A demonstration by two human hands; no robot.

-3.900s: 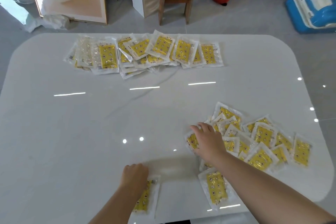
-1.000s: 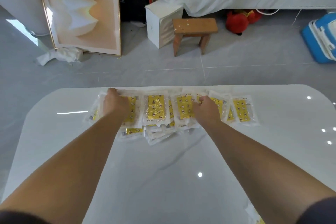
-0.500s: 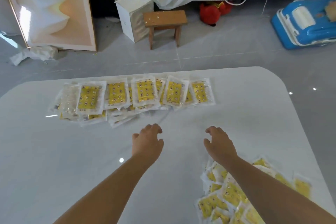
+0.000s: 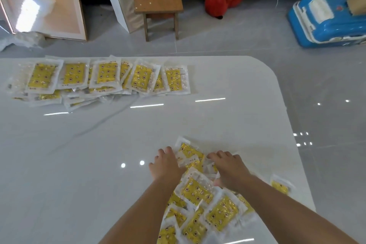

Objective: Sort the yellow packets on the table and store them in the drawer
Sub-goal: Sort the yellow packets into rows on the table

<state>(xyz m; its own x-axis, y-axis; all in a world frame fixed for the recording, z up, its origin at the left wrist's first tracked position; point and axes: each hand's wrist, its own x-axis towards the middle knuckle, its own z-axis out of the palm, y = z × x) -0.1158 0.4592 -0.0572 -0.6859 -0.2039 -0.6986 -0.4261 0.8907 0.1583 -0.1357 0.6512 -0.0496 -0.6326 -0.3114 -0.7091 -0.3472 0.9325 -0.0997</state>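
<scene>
head view: both hands down on the loose pile, reaching for the next packets

head view looks down on a white table [image 4: 99,164] with two groups of yellow packets. the sorted row [image 4: 103,77] lies along the far edge, overlapping like shingles, faces up. the loose pile [image 4: 200,204] sits near the right front corner, packets crossing at all angles, with one stray packet [image 4: 280,186] lying apart to its right.

the left hand [image 4: 165,166] rests at the pile's left edge, fingers spread and lightly curled, touching the top packet [image 4: 190,154] but holding nothing that shows. the right hand [image 4: 229,170] is palm down on the pile's middle, fingers part bent; whether it pinches a packet underneath i cannot tell.

to do this step well, i judge it best to lift one packet at a time by its clear margin, since the slick wrappers will likely slide over each other on the glossy top. turn each face up and the same way round before adding it to the row.

containers: no drawer is in view, and nothing shows as stored yet.
</scene>
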